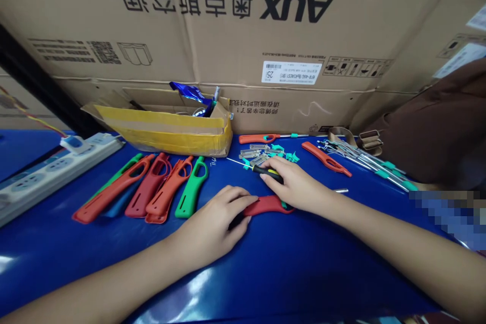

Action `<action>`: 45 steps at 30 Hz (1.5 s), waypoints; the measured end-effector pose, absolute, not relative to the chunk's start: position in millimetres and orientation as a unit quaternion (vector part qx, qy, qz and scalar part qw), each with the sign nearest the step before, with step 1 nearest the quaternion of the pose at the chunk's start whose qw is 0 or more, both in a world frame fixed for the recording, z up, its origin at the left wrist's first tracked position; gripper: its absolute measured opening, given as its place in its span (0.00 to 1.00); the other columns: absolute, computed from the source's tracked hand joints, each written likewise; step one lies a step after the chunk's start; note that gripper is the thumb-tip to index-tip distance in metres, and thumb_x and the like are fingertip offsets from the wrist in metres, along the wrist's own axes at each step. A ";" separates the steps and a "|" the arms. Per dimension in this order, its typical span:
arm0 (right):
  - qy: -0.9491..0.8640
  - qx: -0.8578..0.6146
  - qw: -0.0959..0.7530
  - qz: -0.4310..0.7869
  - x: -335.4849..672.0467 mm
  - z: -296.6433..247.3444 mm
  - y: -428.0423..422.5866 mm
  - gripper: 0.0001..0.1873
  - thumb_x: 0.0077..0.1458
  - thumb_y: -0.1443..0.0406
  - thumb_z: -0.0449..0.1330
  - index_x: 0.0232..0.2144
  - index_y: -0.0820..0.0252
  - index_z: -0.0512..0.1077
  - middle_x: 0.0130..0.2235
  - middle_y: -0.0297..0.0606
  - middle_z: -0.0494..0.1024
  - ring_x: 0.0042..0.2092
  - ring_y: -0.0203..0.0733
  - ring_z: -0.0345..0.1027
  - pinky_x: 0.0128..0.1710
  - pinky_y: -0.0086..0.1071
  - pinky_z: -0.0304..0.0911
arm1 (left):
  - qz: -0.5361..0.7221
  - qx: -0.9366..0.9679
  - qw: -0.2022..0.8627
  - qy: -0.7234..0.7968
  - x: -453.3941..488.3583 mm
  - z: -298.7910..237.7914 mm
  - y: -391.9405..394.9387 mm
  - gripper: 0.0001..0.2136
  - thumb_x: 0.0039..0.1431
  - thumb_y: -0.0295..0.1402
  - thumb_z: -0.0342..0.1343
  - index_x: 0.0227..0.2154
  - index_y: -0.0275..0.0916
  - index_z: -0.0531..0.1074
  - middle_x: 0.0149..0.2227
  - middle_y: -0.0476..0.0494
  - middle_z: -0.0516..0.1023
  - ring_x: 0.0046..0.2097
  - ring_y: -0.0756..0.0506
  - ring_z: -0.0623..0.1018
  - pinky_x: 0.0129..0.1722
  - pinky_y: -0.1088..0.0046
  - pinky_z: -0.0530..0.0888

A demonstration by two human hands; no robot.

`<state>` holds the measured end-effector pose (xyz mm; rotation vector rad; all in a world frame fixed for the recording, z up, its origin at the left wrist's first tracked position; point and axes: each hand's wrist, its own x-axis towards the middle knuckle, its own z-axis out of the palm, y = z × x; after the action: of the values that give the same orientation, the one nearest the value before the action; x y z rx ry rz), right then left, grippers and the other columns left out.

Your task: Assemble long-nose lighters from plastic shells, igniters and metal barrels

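My left hand (222, 220) is closed on the handle end of a red long-nosed lighter (268, 206) lying on the blue table. The lighter's metal tube tip (341, 191) shows past my right wrist. In my right hand (290, 179) is a black and yellow screwdriver (271, 174), its thin shaft pointing left, above the lighter. Beyond it lie several clear fuel tanks (250, 153) and small teal plastic parts (279, 152). My right wrist partly hides the lighter's trigger end.
Lighter shells in orange (114, 190), dark red (148, 190) and green (192, 192) lie at left, near a power strip (61, 167). A yellow-taped carton (167, 134) stands behind. At right are an orange shell (326, 158), metal tubes with wires (374, 162) and a brown bag (436, 126).
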<state>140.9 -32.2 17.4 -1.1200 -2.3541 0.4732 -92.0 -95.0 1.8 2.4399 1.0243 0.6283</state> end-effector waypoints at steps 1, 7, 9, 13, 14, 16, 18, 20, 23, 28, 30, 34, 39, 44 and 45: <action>-0.864 -0.406 0.243 0.173 135.1 16.5 -29.4 0.05 0.66 0.66 0.56 0.44 0.58 0.69 0.48 0.46 0.77 0.52 0.48 0.72 0.55 0.44 0.66 | 0.228 0.877 0.210 0.366 -92.0 1.5 -95.3 0.19 0.67 0.25 0.52 0.58 0.41 0.71 0.54 0.39 0.75 0.56 0.42 0.74 0.59 0.59 0.75; -0.874 -0.395 0.223 0.174 112.9 9.0 -20.3 0.04 0.65 0.67 0.57 0.42 0.58 0.70 0.46 0.45 0.78 0.50 0.48 0.72 0.54 0.46 0.67 | 0.230 0.880 0.200 0.364 -90.8 0.9 -94.2 0.18 0.66 0.25 0.53 0.57 0.40 0.72 0.54 0.38 0.76 0.56 0.40 0.74 0.60 0.56 0.74; -0.876 -0.394 0.217 0.175 110.8 6.3 -19.8 0.03 0.64 0.67 0.58 0.41 0.58 0.70 0.45 0.45 0.78 0.50 0.49 0.72 0.53 0.46 0.67 | 0.229 0.881 0.199 0.362 -90.8 0.9 -94.2 0.19 0.66 0.25 0.53 0.58 0.39 0.71 0.54 0.38 0.76 0.56 0.40 0.74 0.59 0.56 0.75; -0.875 -0.397 0.214 0.176 109.6 2.2 -18.9 0.04 0.64 0.68 0.57 0.42 0.60 0.70 0.45 0.48 0.78 0.50 0.49 0.71 0.54 0.46 0.66 | 0.226 0.882 0.198 0.362 -91.3 1.2 -94.9 0.19 0.66 0.26 0.53 0.59 0.38 0.71 0.54 0.38 0.76 0.56 0.40 0.74 0.59 0.57 0.75; -0.875 -0.398 0.214 0.176 109.5 1.7 -18.6 0.04 0.64 0.68 0.57 0.42 0.60 0.70 0.46 0.48 0.77 0.50 0.49 0.71 0.54 0.46 0.65 | 0.225 0.882 0.198 0.363 -91.4 1.4 -95.0 0.19 0.66 0.26 0.53 0.59 0.38 0.71 0.54 0.38 0.76 0.56 0.40 0.74 0.60 0.57 0.75; -0.874 -0.399 0.215 0.177 109.3 1.1 -18.3 0.03 0.64 0.67 0.57 0.41 0.59 0.70 0.46 0.47 0.77 0.50 0.49 0.71 0.54 0.45 0.65 | 0.224 0.883 0.195 0.364 -91.4 1.8 -94.8 0.19 0.66 0.26 0.53 0.59 0.38 0.71 0.53 0.38 0.76 0.56 0.40 0.74 0.60 0.57 0.75; -0.872 -0.399 0.218 0.181 109.3 1.4 -18.3 0.03 0.64 0.67 0.58 0.41 0.58 0.70 0.45 0.46 0.78 0.50 0.49 0.71 0.53 0.45 0.66 | 0.227 0.882 0.193 0.364 -91.2 2.0 -94.5 0.19 0.66 0.26 0.53 0.59 0.38 0.71 0.53 0.38 0.76 0.56 0.40 0.74 0.60 0.57 0.75; -0.869 -0.399 0.226 0.187 110.1 3.2 -18.9 0.04 0.63 0.67 0.59 0.41 0.59 0.70 0.45 0.46 0.78 0.50 0.49 0.71 0.53 0.45 0.66 | 0.232 0.881 0.193 0.364 -91.2 1.9 -94.3 0.19 0.66 0.26 0.54 0.58 0.39 0.72 0.53 0.38 0.77 0.56 0.40 0.75 0.59 0.57 0.76; -0.859 -0.403 0.247 0.198 114.5 9.6 -21.3 0.05 0.62 0.67 0.59 0.41 0.58 0.71 0.45 0.45 0.79 0.49 0.49 0.72 0.53 0.45 0.66 | 0.234 0.880 0.197 0.363 -91.5 1.3 -94.3 0.18 0.66 0.26 0.54 0.58 0.39 0.72 0.53 0.38 0.77 0.56 0.40 0.75 0.59 0.57 0.76; -0.821 -0.429 0.293 0.237 130.5 26.4 -30.2 0.06 0.63 0.63 0.59 0.42 0.56 0.73 0.45 0.41 0.80 0.48 0.47 0.74 0.50 0.42 0.68 | 0.268 0.857 0.241 0.368 -88.9 3.9 -95.7 0.16 0.65 0.27 0.55 0.55 0.38 0.75 0.53 0.38 0.78 0.55 0.40 0.77 0.58 0.58 0.76; -0.770 -0.455 0.319 0.315 137.9 31.9 -36.3 0.09 0.61 0.59 0.61 0.41 0.56 0.75 0.40 0.38 0.80 0.40 0.43 0.74 0.40 0.37 0.68 | 0.320 0.820 0.292 0.374 -86.0 7.0 -96.4 0.13 0.66 0.29 0.56 0.51 0.39 0.78 0.50 0.40 0.80 0.52 0.42 0.79 0.56 0.61 0.77; -0.593 -0.477 0.389 0.520 149.8 37.4 -52.1 0.17 0.55 0.54 0.68 0.42 0.57 0.75 0.25 0.26 0.66 0.21 0.30 0.52 0.22 0.28 0.48 | 0.397 0.665 0.479 0.413 -81.2 13.0 -94.9 0.11 0.66 0.36 0.58 0.46 0.39 0.81 0.46 0.42 0.85 0.48 0.43 0.83 0.52 0.64 0.80; -0.447 -0.440 0.457 0.630 154.9 35.5 -65.2 0.17 0.48 0.58 0.74 0.36 0.61 0.76 0.23 0.26 0.62 0.22 0.27 0.46 0.21 0.27 0.41 | 0.443 0.464 0.660 0.391 -82.1 14.5 -88.1 0.15 0.64 0.38 0.61 0.50 0.37 0.80 0.46 0.41 0.86 0.49 0.43 0.84 0.57 0.62 0.78; -0.413 -0.434 0.456 0.658 155.9 30.3 -67.2 0.16 0.48 0.58 0.73 0.33 0.63 0.76 0.23 0.27 0.62 0.22 0.26 0.46 0.21 0.27 0.40 | 0.474 0.358 0.719 0.362 -83.7 17.6 -82.8 0.12 0.66 0.31 0.58 0.50 0.34 0.79 0.48 0.37 0.85 0.54 0.42 0.83 0.60 0.63 0.76; -0.413 -0.434 0.452 0.661 156.5 29.7 -67.5 0.16 0.48 0.58 0.73 0.33 0.63 0.76 0.23 0.27 0.62 0.22 0.26 0.46 0.21 0.26 0.40 | 0.480 0.340 0.723 0.362 -83.6 19.0 -82.0 0.12 0.67 0.30 0.58 0.49 0.34 0.79 0.49 0.36 0.84 0.54 0.42 0.82 0.60 0.64 0.76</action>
<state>156.5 -67.5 29.7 -1.0713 -1.0211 1.6315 -83.6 -82.0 19.0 0.7507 0.7989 1.0607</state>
